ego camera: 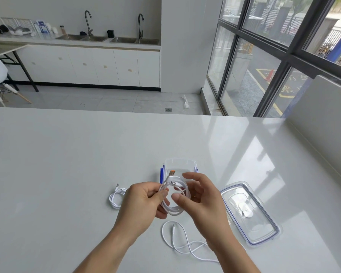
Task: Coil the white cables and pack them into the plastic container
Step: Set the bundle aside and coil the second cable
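My left hand (144,201) pinches a coiled white cable (175,209) with an orange-tipped USB plug, held above the table. My right hand (201,196) is at the coil's right side, thumb inside the loop and fingers loosely curved around its far side. Just behind the hands sits the clear plastic container (180,163) with blue clips. A second white cable (116,198) lies loosely coiled on the table to the left. A third white cable (177,243) lies uncoiled on the table under my forearms.
The container's clear lid (250,213) lies flat on the table to the right. The white table (67,164) stretches wide to the left and far side. A low white wall (323,115) borders the table's right edge.
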Available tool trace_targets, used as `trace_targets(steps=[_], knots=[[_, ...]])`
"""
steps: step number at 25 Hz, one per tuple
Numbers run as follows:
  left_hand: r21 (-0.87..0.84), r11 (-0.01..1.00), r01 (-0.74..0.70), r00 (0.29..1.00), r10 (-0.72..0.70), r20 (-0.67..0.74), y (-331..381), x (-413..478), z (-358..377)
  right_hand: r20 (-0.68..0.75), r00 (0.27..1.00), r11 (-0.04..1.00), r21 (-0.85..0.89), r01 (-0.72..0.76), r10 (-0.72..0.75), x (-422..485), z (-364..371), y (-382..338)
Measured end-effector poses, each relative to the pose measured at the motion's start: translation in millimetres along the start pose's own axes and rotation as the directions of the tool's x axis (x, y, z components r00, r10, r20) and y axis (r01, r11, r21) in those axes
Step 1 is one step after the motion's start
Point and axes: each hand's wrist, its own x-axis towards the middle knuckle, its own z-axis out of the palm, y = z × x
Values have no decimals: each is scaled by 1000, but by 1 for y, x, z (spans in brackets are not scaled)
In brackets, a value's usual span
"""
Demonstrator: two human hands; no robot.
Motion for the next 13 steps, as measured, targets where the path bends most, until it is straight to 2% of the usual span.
trace_targets(steps=[3, 5, 7, 9, 13], knots=[[-55, 997, 46, 999, -45, 21, 1, -4, 3, -51, 995, 977, -204, 70, -82, 1, 1, 3], [-85, 993, 79, 996, -76, 43, 1, -5, 2, -60, 985, 912, -391, 128, -165, 4, 1, 6], [-89, 992, 88, 994, -83, 65, 1, -5, 1, -49, 981, 859, -492, 141, -190, 6, 3, 10], [-65, 994, 93, 993, -88, 84, 0, -7, 2, -87, 982, 885, -452, 113, -170, 5, 5, 15], [9, 992, 123, 989, -123, 84, -4, -11, 1, -94, 995, 980, -197, 18, -37, 4, 3, 18]])
